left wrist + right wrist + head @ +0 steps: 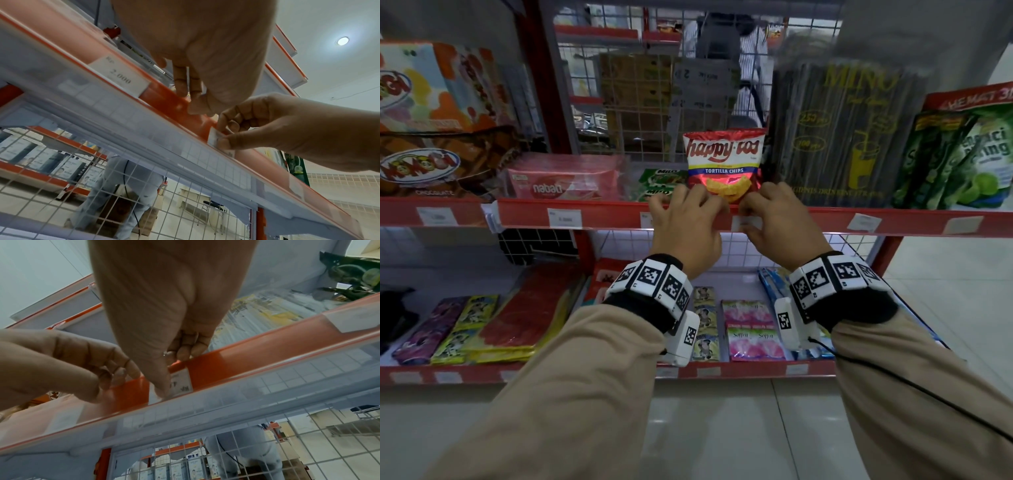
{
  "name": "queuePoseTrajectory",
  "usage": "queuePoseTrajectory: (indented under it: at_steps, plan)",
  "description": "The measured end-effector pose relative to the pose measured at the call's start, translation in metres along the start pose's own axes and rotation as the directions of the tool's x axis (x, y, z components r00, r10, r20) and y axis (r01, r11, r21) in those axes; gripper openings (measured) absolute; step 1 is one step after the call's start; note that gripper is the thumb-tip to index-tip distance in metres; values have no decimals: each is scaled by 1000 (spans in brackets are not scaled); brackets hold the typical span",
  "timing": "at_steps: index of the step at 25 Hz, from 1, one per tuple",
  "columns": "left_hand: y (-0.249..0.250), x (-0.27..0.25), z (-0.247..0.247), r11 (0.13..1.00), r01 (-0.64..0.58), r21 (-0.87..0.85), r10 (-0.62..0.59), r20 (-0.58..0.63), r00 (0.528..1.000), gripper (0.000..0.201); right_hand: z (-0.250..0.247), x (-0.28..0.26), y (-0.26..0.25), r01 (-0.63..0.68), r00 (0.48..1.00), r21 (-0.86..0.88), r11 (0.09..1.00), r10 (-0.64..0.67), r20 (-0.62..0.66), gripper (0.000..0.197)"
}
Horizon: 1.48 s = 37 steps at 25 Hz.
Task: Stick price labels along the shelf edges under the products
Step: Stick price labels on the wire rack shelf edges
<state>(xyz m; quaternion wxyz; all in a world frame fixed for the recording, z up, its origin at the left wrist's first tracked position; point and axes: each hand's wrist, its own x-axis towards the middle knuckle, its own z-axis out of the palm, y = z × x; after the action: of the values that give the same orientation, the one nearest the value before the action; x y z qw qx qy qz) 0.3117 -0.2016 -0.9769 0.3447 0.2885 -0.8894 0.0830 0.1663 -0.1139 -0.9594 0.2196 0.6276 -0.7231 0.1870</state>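
The red shelf edge strip (825, 222) runs under a Happy Tos chips bag (724, 161). A small white price label (747, 223) sits on the strip just below the bag. My right hand (753, 209) pinches it there; in the right wrist view the thumb (164, 386) presses the label (183, 382) from the front while the fingers curl over the strip's top. My left hand (688, 202) grips the strip just to the left, fingers (180, 84) hooked over its top and thumb on the front. The right hand (224, 134) is also in the left wrist view.
More labels sit on the strip: one reading 2.000 (565, 218) to the left, others (863, 222) to the right. Nabati wafers (565, 181), Milo packs (657, 181) and a straw pack (839, 137) line the shelf. Sachets (750, 329) lie on the lower shelf. A person (722, 51) stands behind the wire mesh.
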Motion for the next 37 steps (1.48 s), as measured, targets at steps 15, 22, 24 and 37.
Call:
queuePoseTrajectory:
  at_steps: [15,22,24,37]
  plan:
    - [5,2,7,997,61,-39,-57,108,993,52,-2,-5,0,-5,999,56,998,7,-38,19]
    - [8,-4,7,995,71,-67,-63,118,991,54,0,-4,-2,-61,996,122,991,69,-59,17]
    - [9,-4,6,995,75,-60,-66,131,989,52,-1,-4,-1,-58,997,106,993,64,-46,19]
    - [6,-5,15,979,80,-189,-95,-72,993,32,-19,1,-5,-221,902,831,511,431,-25,20]
